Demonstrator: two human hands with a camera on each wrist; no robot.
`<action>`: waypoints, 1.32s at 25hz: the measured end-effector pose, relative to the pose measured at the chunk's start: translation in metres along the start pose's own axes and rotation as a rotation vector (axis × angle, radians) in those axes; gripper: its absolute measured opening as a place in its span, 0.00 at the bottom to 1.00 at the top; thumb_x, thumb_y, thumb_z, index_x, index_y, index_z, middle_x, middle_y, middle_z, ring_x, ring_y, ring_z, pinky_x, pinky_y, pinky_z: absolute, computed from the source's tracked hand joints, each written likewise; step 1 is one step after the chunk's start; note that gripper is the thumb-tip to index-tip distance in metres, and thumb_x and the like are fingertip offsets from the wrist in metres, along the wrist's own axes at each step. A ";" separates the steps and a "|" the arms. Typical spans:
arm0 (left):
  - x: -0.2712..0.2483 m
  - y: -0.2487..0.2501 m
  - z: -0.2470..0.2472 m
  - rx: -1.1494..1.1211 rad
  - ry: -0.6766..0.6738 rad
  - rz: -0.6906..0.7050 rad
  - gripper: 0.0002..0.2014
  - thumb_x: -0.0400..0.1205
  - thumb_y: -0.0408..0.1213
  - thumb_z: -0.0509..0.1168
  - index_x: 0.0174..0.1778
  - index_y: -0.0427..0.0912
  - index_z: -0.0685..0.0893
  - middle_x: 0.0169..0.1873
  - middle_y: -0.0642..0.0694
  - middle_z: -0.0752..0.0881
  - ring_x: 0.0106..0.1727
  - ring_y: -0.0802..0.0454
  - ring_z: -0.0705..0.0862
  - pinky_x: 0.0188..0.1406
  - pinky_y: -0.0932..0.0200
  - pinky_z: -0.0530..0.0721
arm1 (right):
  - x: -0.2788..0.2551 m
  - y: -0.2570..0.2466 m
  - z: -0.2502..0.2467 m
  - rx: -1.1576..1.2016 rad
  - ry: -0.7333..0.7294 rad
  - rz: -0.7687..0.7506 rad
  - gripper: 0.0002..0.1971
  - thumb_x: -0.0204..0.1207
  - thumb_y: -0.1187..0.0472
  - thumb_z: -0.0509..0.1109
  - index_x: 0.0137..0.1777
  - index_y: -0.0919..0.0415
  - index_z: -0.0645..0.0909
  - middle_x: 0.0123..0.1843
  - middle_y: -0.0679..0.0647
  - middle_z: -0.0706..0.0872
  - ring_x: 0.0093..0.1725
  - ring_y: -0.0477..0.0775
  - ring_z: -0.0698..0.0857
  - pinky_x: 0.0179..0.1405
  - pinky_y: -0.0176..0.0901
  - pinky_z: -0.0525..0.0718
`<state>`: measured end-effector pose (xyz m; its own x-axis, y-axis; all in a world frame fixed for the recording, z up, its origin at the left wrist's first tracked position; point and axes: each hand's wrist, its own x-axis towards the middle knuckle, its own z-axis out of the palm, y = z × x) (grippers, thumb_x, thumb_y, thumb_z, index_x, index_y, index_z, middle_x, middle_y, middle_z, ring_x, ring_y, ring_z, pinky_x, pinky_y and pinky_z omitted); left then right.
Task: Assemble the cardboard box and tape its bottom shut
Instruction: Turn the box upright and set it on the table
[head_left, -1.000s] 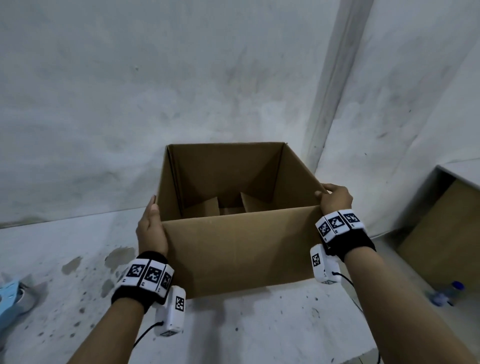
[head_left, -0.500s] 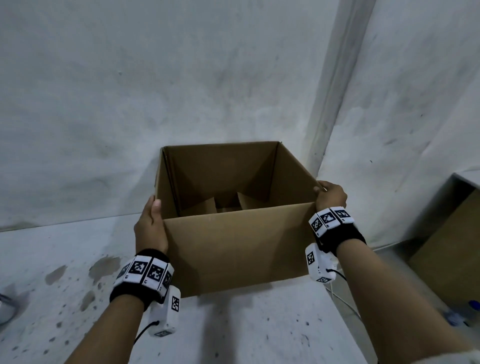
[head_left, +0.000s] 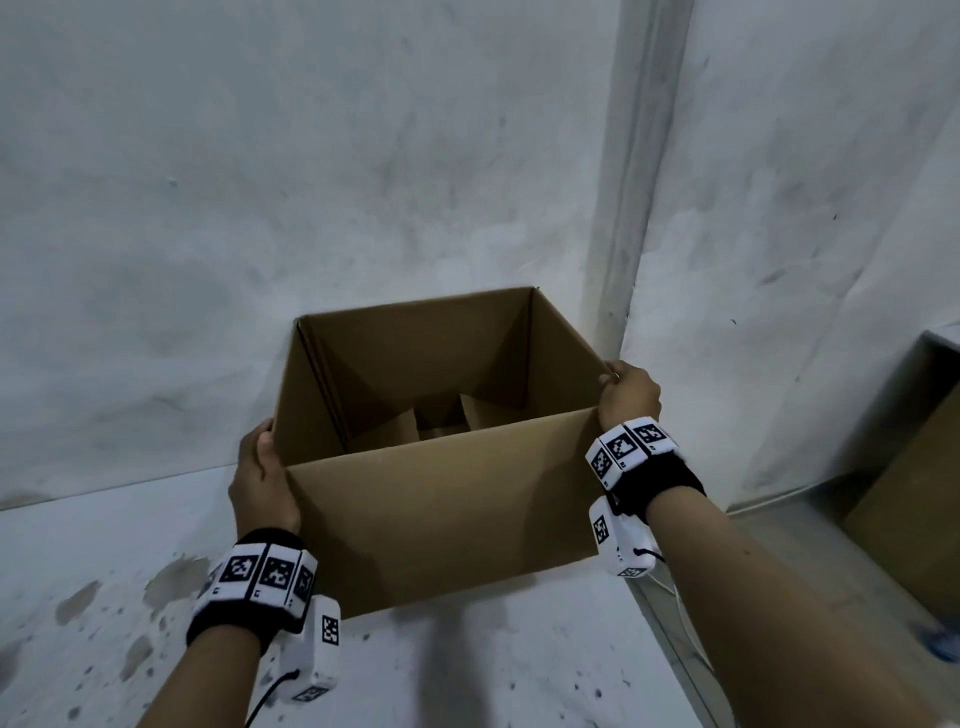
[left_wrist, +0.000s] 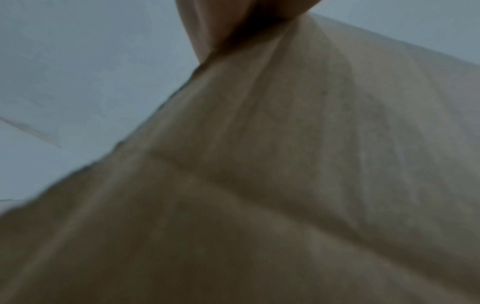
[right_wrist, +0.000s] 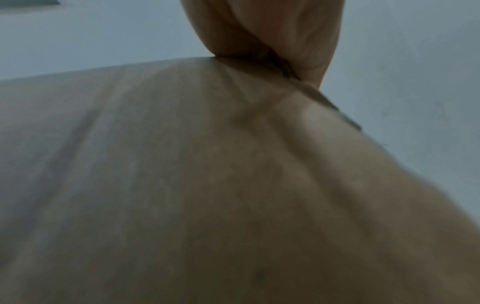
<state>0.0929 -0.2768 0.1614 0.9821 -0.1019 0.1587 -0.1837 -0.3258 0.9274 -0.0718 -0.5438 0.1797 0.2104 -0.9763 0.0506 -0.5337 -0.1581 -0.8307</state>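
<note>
The cardboard box (head_left: 441, 509) sits at the centre of the head view, squared up into an open tube and held with its open top tilted toward the camera, its far edge up at 12 o'clock near the grey wall (head_left: 260, 182). Down inside it, two bottom flaps (head_left: 387, 434) fold inward but do not meet, leaving a gap between them. The left hand (head_left: 260, 478) is at 9 o'clock of the box, laid flat against the outside of the left panel by the near corner, fingers long and straight along the cardboard, thumb up at the rim. The right hand (head_left: 628, 395) is at 3 o'clock, curled over the top rim at the near right corner and gripping the edge of the panel. Both wrists wear black bands with white marker tiles, and a small white camera unit (head_left: 317, 654) hangs under the left one. The left wrist view is blurred: brown cardboard fills it, with the hand touching the panel at 12 o'clock. The right wrist view shows the same, fingers (right_wrist: 262, 30) pinched over the rim at 12 o'clock. Below the box lies a pale, speckled floor (head_left: 493, 670); at 3 o'clock of the head view another brown panel (head_left: 904, 519) stands against the wall.
</note>
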 end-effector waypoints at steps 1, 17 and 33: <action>0.002 0.000 0.001 0.009 0.000 -0.002 0.20 0.87 0.42 0.44 0.71 0.42 0.72 0.67 0.31 0.77 0.68 0.34 0.75 0.69 0.45 0.70 | 0.002 0.000 0.001 0.002 -0.008 -0.001 0.17 0.83 0.68 0.54 0.65 0.60 0.81 0.63 0.68 0.83 0.61 0.70 0.81 0.60 0.53 0.79; -0.015 0.011 -0.003 0.209 -0.231 0.036 0.60 0.62 0.44 0.80 0.80 0.52 0.42 0.80 0.39 0.59 0.78 0.34 0.63 0.78 0.39 0.61 | 0.004 0.029 0.001 0.503 -0.194 0.089 0.23 0.78 0.54 0.64 0.71 0.62 0.73 0.71 0.63 0.77 0.70 0.65 0.75 0.73 0.54 0.70; -0.002 0.014 0.023 0.040 -0.185 0.055 0.49 0.60 0.40 0.81 0.74 0.47 0.60 0.74 0.38 0.71 0.74 0.38 0.71 0.74 0.45 0.71 | 0.019 0.040 0.010 0.601 0.009 0.088 0.17 0.82 0.52 0.56 0.58 0.61 0.81 0.60 0.63 0.84 0.61 0.62 0.80 0.68 0.54 0.75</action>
<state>0.0870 -0.3033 0.1666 0.9466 -0.2901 0.1404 -0.2420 -0.3519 0.9042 -0.0810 -0.5673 0.1417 0.1779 -0.9836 -0.0297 0.0079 0.0316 -0.9995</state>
